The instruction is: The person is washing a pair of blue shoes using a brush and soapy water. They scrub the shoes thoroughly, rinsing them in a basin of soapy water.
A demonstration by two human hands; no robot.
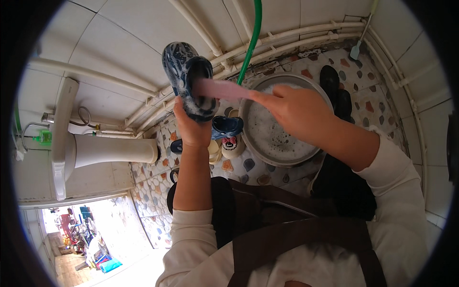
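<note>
My left hand grips a dark blue clog at its heel end, and white suds coat the shoe. In my right hand is the handle of a pink brush; its blurred far end is at the opening of the clog, and its bristles cannot be made out. Below my right forearm and hand stands a round metal basin of foamy water. Another blue clog lies beside the basin, next to a cream shoe with a pink bow.
Pipes run along the tiled wall, where a green hose hangs down. Black shoes lie right of the basin. A white pedestal sink is at left, near a doorway. A pale green brush leans in the far corner.
</note>
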